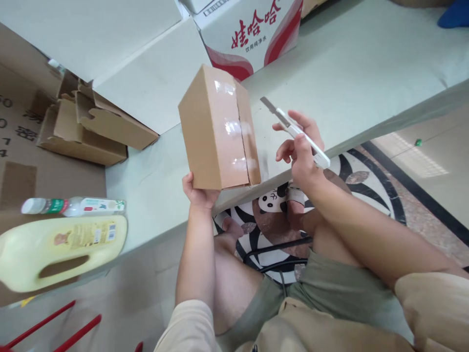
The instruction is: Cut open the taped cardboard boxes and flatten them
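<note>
My left hand (198, 195) grips the bottom of a small brown cardboard box (218, 129) and holds it upright above the table edge. Clear tape runs over the box's facing side along its seam. My right hand (302, 146) is closed round a white utility knife (296, 131), its blade extended and pointing up-left, a short way to the right of the box and not touching it.
A pale grey table (351, 73) lies ahead. On it are a white carton with red print (252, 34), opened cardboard boxes (91, 127) at left, a yellow jug (62, 249) and a clear bottle (73, 206). Red bars (54, 327) show below left.
</note>
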Available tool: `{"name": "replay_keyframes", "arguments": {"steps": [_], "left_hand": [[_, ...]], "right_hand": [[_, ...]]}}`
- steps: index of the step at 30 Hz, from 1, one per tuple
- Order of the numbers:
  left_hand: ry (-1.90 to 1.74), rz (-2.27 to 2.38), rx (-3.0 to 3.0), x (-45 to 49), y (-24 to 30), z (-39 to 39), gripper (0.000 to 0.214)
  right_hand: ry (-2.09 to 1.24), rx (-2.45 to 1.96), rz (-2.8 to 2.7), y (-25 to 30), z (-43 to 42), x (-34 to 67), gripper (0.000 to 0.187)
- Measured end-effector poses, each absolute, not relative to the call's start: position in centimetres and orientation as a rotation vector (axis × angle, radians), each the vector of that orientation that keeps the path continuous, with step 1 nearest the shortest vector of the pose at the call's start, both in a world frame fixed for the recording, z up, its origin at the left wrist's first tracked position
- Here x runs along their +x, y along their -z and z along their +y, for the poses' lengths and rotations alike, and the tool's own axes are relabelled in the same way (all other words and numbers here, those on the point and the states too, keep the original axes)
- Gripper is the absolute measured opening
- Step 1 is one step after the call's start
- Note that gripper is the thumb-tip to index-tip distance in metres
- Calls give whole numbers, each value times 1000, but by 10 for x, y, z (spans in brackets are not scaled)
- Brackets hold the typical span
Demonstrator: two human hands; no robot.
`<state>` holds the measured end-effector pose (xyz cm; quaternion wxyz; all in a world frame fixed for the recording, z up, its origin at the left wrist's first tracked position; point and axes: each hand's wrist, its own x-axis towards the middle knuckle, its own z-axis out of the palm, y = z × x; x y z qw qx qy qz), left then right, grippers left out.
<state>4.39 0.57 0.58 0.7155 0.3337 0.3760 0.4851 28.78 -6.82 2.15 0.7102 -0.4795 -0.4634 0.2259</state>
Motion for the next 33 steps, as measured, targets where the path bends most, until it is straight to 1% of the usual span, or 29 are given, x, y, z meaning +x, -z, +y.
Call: {"name": "replay_keyframes", "arguments": {"steps": [7, 10, 14, 18, 22, 26, 33], "left_hand": [[-1117, 823, 782, 44, 9, 7, 49], [-1098, 846, 813, 43, 13, 7, 50], [-1067, 853, 812, 43, 15, 7, 50], [-1068, 847, 814, 43, 12, 7, 50], [-1078, 840, 806, 44, 9, 5, 49], [-1066, 823, 795, 45, 6, 3, 49], [-1019, 811, 769, 45, 3, 1, 52]], "right_hand": [[-496, -1053, -1008, -22, -68, 295, 47], [-512, -1102, -1025, -21, -67, 297, 51], [-526, -1036, -1023, -21, -66, 298, 48], [-501, -1068, -1020, -22, -66, 297, 51], [-500, -1034, -1015, -22, -66, 296, 48], [-495, -1098, -1033, -21, -66, 296, 53], [-512, -1011, -1054, -19, -67, 295, 46]]}}
